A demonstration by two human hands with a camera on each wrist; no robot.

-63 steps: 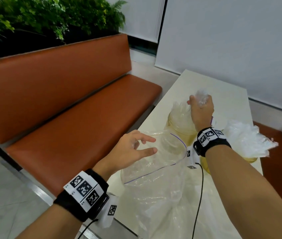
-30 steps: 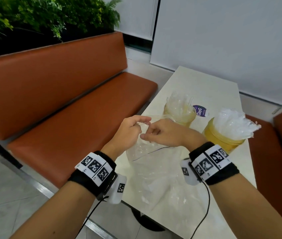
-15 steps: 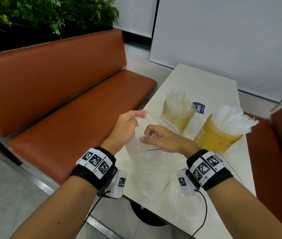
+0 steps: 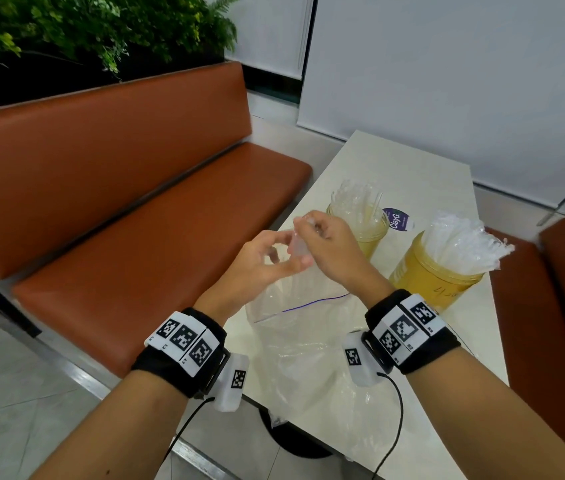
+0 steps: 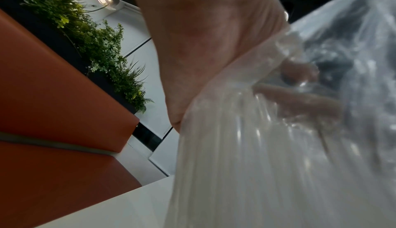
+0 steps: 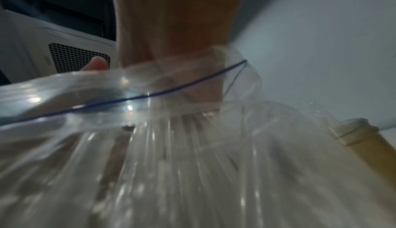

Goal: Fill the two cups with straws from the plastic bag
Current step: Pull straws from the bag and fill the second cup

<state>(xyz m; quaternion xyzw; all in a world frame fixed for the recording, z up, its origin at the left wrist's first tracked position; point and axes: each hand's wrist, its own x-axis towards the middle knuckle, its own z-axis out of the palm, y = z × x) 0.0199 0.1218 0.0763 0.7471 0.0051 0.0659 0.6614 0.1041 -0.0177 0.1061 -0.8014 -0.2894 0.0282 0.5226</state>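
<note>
Plastic bag: clear, thin, crinkled, glossy film. Straws: glossy clear wrappers. Cups: translucent amber plastic. Table: smooth cream top. Bench: smooth leather-like upholstery, low sheen.

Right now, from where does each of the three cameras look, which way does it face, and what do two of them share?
Head: worn on the head, facing forward and down at the table, two cups, and plastic bag; both forearms, left hand and right hand show.
Left wrist: under the left wrist, looking along the palm at the bag, orange bench and plants beside it.
Right wrist: under the right wrist, looking along the hand at the bag's blue line; one cup at right.
Shared: all see the bag.
</note>
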